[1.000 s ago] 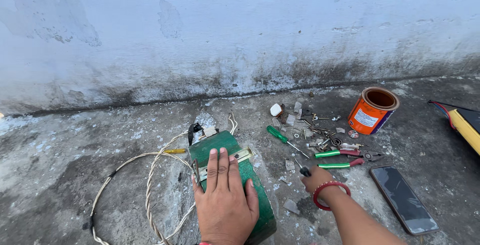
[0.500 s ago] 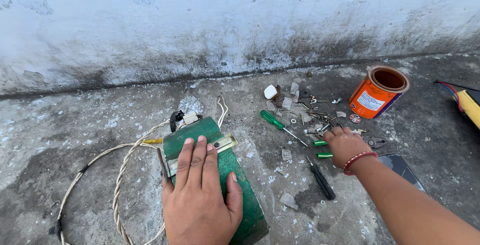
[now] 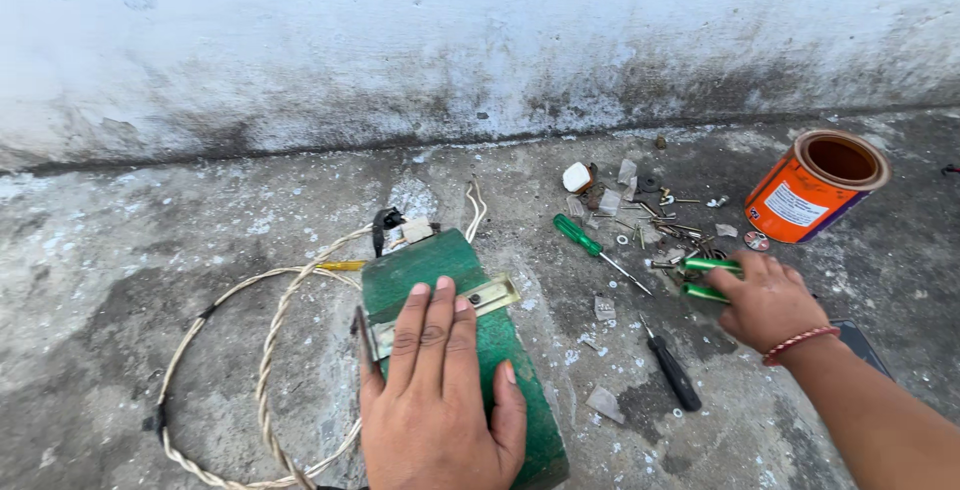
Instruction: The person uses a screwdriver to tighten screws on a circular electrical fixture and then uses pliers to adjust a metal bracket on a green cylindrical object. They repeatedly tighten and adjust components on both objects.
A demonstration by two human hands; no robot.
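Left hand (image 3: 435, 390) flat, fingers together, pressing green metal casing (image 3: 455, 350) on concrete floor (image 3: 150, 280); metal bracket (image 3: 480, 300) under fingertips. Right hand (image 3: 765, 300) closing on green-handled pliers (image 3: 712, 278) amid scattered screws (image 3: 670, 220). Casing likely rigid, fairly heavy, smooth paint; best gripped by long edges. Twisted cord (image 3: 265, 370) limp, loops left. Green screwdriver (image 3: 595, 248), black screwdriver (image 3: 672, 372), orange tin (image 3: 815, 188) nearby.

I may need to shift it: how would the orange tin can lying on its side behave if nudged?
The orange tin can lies on its side on the rough concrete floor, so it would probably roll. Its open mouth looks empty, so it is likely light and easily pushed.
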